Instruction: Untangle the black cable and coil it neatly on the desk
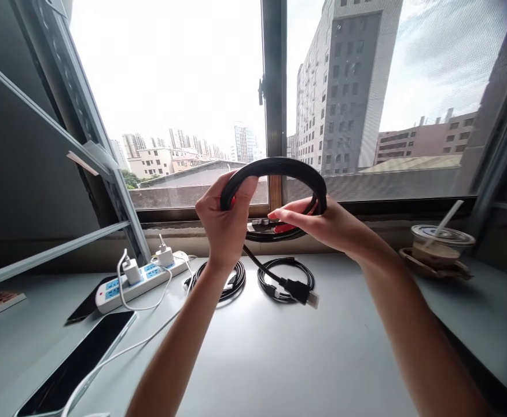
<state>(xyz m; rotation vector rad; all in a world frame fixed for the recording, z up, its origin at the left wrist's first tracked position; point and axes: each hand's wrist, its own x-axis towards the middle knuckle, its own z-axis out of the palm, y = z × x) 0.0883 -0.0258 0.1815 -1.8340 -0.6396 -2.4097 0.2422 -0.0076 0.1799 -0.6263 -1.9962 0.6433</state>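
Note:
A thick black HDMI cable [279, 167], wound into a coil, is held up above the table between both hands. My left hand [227, 217] is closed round the coil's left side, thumb towards me. On the coil's right side my right hand [323, 223] grips it, its thumb pointing inward. One end hangs down below, with its black plug [299, 291] tilted to the right. Something red shows by the right fingers, and I cannot make out what it is. Beneath, two more coiled black cables lie on the table, a left coil [239, 281] and a right coil [309, 272].
At left stands a white power strip [106, 298] with two chargers and white cords. A phone [75, 365] lies in front of it. A lidded drink cup [438, 246] with a straw sits in a cardboard holder at right. Behind is a window with a frame post [274, 87].

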